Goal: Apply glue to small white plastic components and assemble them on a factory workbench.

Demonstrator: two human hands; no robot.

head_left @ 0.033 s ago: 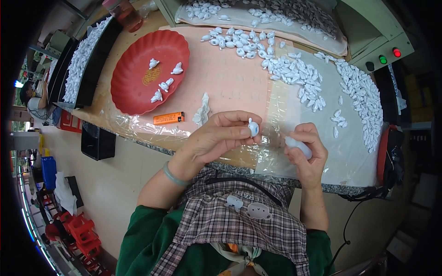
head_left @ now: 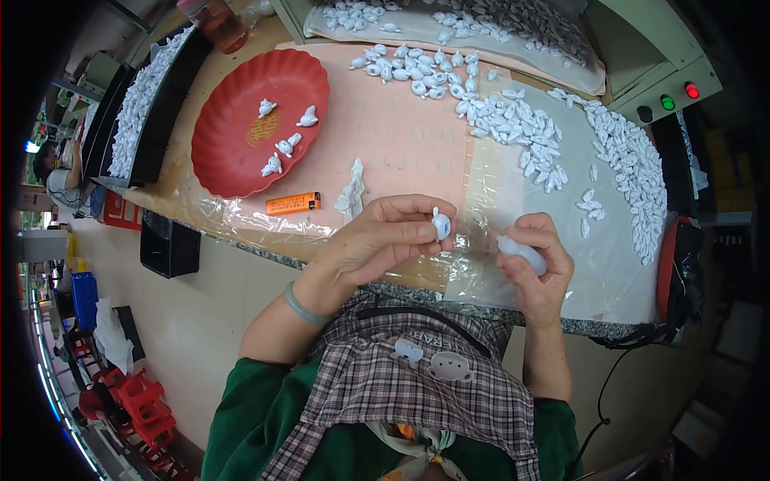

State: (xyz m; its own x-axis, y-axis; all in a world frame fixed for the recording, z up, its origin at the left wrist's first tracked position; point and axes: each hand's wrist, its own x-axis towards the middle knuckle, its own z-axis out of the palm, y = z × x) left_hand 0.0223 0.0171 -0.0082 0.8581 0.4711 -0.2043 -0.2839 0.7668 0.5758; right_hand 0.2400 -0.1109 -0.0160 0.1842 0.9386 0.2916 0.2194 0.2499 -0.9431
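Between the thumb and fingers of my left hand is a small white plastic figure part, rounded, with a blue-edged opening and a little nub on top. My right hand is closed around a small translucent white squeeze bottle, its narrow end pointing left towards the figure part. A gap separates the bottle from the part. To the left, a red scalloped plate carries several finished-looking white figures. An orange lighter and a crumpled white tissue lie between the plate and my left hand.
Rounded white parts lie at the back, beside piles of slim white pieces reaching right. A black tray of white pieces stands far left. A pale green machine with lit buttons borders the back right; a reddish drink container stands back left.
My right hand and the squeeze bottle have shifted very slightly to the right. My left hand keeps the same hold on the figure part.
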